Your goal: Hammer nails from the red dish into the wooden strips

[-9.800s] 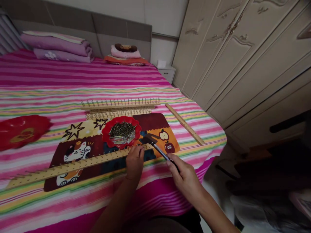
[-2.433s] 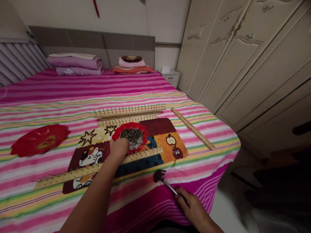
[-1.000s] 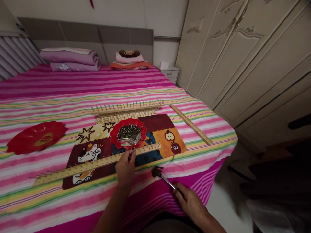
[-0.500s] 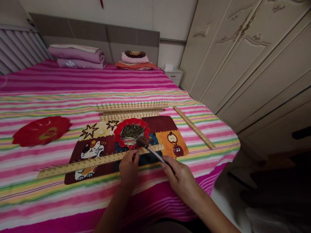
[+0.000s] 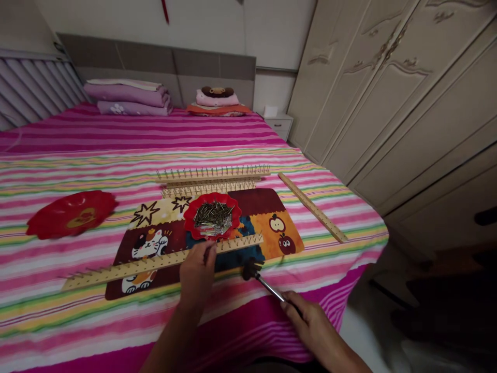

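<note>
My right hand (image 5: 310,321) is wrapped round the handle of a claw hammer (image 5: 269,287), its dark head low over the near edge of the patterned mat. My left hand (image 5: 199,272) is at the near wooden strip (image 5: 155,263), thumb and fingers pinched together at its upper edge; whatever is between them is too small to make out. Nails stand in a row along this strip, on both sides of my left hand. Just behind the fingers sits a red scalloped dish (image 5: 189,220) holding a heap of loose nails (image 5: 213,213).
Behind the dish lie more wooden strips (image 5: 209,178) with upright nails. A bare holed strip (image 5: 312,207) lies at the right. Another red dish (image 5: 72,215) is at the left. Everything rests on a striped bedspread (image 5: 128,331); a wardrobe (image 5: 349,103) stands right of the bed.
Earlier my left hand was in the nail dish; it came back to the strip and has since shifted slightly left. The hammer was raised over the strip half a second ago and is now lowered toward me.
</note>
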